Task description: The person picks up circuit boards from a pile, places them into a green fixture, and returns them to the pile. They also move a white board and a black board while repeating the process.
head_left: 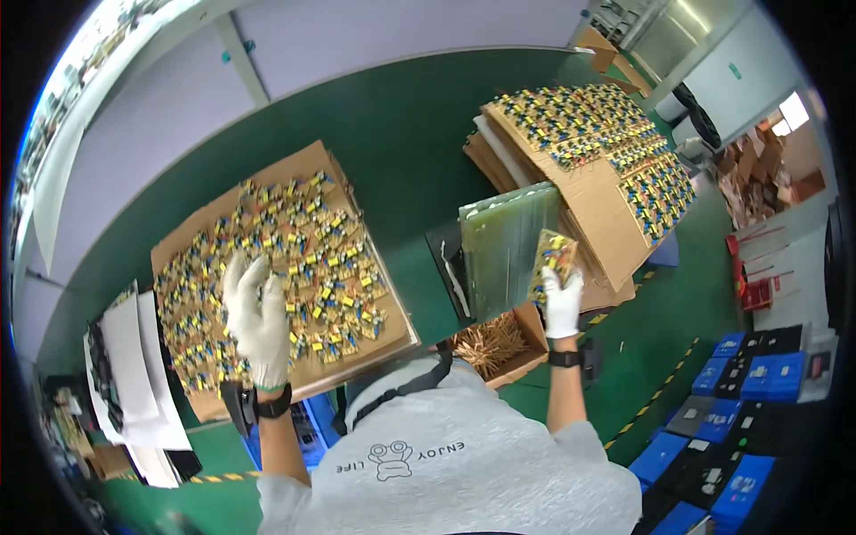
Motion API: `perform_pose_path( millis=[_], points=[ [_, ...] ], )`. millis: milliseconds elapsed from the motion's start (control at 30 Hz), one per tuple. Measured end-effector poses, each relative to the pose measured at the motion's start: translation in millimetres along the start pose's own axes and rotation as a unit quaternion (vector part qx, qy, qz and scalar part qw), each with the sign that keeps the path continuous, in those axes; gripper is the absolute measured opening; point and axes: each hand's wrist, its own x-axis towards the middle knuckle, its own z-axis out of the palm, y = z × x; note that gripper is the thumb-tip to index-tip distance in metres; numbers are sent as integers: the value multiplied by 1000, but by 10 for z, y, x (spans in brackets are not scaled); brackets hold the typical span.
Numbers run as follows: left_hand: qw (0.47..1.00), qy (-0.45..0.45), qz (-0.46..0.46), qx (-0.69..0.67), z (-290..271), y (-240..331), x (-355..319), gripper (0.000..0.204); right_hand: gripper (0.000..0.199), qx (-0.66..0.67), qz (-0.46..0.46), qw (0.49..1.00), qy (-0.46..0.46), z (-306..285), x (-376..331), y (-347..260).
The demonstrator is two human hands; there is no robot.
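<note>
A: Where is the circuit board (559, 250)?
B: In the right hand (563, 308). The gloved fingers are closed on its low end.
A: Which way does it point?
B: Its long side runs up and down, away from the person. The top leans a little to the right.
A: What does it look like?
B: It is a thin tan strip with yellow blocks and some small dark parts. The glove hides some of it.
A: What is next to it?
B: Greenish see-through sheets (506, 254) stand just to its left. A big cardboard sheet (615, 218) with more boards is to its right.
A: And the left hand (257, 325)?
B: It is over lots of little boards (343, 267). Its thumb and fingers are apart. I can't tell if it touches any.
</note>
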Motion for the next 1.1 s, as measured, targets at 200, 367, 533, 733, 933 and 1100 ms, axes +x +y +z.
perform_pose_path(
  millis=[200, 367, 533, 733, 933, 1100],
  points=[
    [996, -65, 54, -40, 336, 229, -73, 30, 28, -19, 26, 999, 13, 326, -192, 578],
    [993, -74, 75, -51, 477, 313, -85, 28, 34, -178, -169, 964, 107, 528, 27, 404],
    [994, -78, 44, -66, 574, 324, -166, 25, 39, -110, -80, 981, 140, 567, 175, 248],
    [987, -122, 58, -88, 729, 431, -278, 26, 33, -69, -72, 989, 108, 524, 220, 353],
    [970, -165, 103, -149, 852, 582, -291, 26, 34, -100, -92, 983, 125, 514, 238, 364],
    [927, -258, 198, -186, 970, 871, -435, 25, 29, -72, -67, 989, 108, 497, 243, 276]
  ],
)
